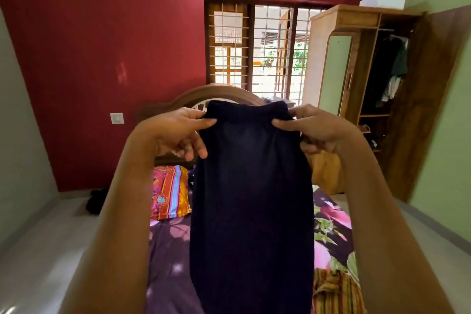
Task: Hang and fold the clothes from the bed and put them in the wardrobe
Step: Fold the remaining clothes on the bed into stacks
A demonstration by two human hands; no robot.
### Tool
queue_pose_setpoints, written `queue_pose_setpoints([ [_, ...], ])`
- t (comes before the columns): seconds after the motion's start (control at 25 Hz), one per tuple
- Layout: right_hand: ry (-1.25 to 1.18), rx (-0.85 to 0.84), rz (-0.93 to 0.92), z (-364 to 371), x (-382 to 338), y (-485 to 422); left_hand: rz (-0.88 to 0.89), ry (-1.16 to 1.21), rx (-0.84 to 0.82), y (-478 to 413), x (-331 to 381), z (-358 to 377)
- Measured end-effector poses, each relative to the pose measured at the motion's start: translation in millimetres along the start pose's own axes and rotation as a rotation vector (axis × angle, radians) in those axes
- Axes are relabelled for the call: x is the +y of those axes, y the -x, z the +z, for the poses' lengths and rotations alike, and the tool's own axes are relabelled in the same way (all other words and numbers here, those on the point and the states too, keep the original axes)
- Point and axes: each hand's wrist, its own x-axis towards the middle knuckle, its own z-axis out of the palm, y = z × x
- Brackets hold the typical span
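Observation:
A dark navy garment [251, 199] hangs straight down in front of me over the bed [168, 257]. My left hand [175, 132] pinches its top left corner, thumb in front. My right hand [318, 127] pinches the top right corner the same way. The cloth's lower end runs out of the frame at the bottom. A striped yellow and red garment [336, 290] lies crumpled on the bed at the lower right. The wooden wardrobe [356, 64] stands at the right with one door open and clothes [396, 69] hanging inside.
A bright patterned pillow [169, 191] lies at the head of the bed, below the curved wooden headboard [193, 94]. A barred window [254, 46] sits in the red wall. A dark bundle [95, 201] lies on the floor at the left. An orange object [325, 171] stands beside the bed.

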Motion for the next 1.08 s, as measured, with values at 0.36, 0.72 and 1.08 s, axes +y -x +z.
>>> queue_pose_setpoints([
  [0.36, -0.015, 0.511, -0.139, -23, 59, -170, 0.243, 0.052, 0.341, -179, -7, 38],
  [0.72, -0.025, 0.596, -0.47, -26, 32, -128, 0.586, 0.048, 0.454, -150, -8, 29],
  [1.08, 0.17, 0.354, -0.143, 86, 211, -15, 0.237, -0.127, 0.397, -43, -210, 155],
])
